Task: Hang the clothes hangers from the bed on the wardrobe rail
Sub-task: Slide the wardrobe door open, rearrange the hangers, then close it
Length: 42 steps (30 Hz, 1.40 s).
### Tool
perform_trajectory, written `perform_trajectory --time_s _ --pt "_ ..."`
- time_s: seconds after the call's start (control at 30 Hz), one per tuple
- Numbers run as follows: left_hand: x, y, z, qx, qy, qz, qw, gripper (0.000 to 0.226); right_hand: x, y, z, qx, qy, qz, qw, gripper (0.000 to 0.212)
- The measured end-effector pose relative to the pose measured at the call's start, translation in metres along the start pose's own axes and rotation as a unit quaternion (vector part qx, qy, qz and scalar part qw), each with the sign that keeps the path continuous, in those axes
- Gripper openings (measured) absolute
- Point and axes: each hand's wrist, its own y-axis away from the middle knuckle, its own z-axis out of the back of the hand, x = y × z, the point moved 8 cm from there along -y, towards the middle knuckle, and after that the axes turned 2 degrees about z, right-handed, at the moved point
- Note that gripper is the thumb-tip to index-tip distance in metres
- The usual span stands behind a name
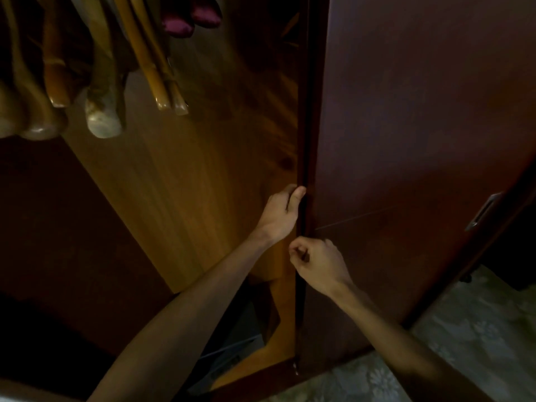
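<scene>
Several wooden clothes hangers (162, 79) hang at the top left inside the open wardrobe, with a purple padded one (190, 23) behind them. The rail itself is out of view. My left hand (280, 213) grips the edge of the dark red wardrobe door (406, 126), fingers curled around it. Just below, my right hand (317, 264) is closed on the same door edge. Neither hand holds a hanger. The bed is not in view.
The wardrobe's wooden inner side panel (203, 169) glows orange in the light. A metal handle (483, 211) sits on the door at the right. Patterned floor (478, 343) shows at the lower right. The wardrobe's lower interior is dark.
</scene>
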Motion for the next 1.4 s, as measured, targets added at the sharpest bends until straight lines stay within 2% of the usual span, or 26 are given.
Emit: perform_trajectory --time_s 0.17,0.3,0.43,0.53,0.73,0.97,1.03,1.1,1.23,1.4 --pt "0.003 0.007 0.013 -0.023 -0.023 -0.010 0.999 0.031 -0.001 -0.005 0.003 -0.006 0.029 -0.005 1.000 0.017" --pt "0.013 0.015 0.025 -0.027 -0.035 -0.010 0.999 0.032 -0.002 -0.009 -0.009 0.009 0.086 -0.045 0.995 0.027" --pt "0.026 0.022 0.040 -0.043 -0.034 0.000 0.998 0.043 -0.001 -0.017 -0.031 0.057 0.128 -0.083 0.987 0.020" --pt "0.030 0.029 0.051 -0.049 -0.040 -0.014 0.998 0.029 0.000 -0.022 -0.046 0.082 0.151 -0.094 0.981 0.022" --pt "0.044 0.049 0.076 -0.055 -0.033 -0.008 0.998 0.029 0.002 -0.019 -0.068 0.098 0.185 -0.098 0.973 0.026" --pt "0.053 0.076 0.111 -0.090 -0.025 -0.012 0.996 0.030 0.029 -0.019 -0.108 0.122 0.152 -0.055 0.979 0.026" --pt "0.058 0.083 0.123 -0.097 -0.056 -0.021 0.994 0.028 0.039 -0.018 -0.116 0.118 0.149 -0.034 0.981 0.023" --pt "0.061 0.090 0.136 -0.102 -0.134 -0.032 0.985 0.030 0.050 -0.017 -0.125 0.120 0.155 -0.013 0.981 0.022" --pt "0.056 0.105 0.167 -0.121 -0.317 -0.043 0.940 0.051 0.071 -0.018 -0.138 0.135 0.148 0.005 0.980 0.024" --pt "0.059 0.125 0.192 -0.116 -0.401 -0.046 0.908 0.050 0.092 -0.015 -0.155 0.150 0.146 0.027 0.978 0.030"
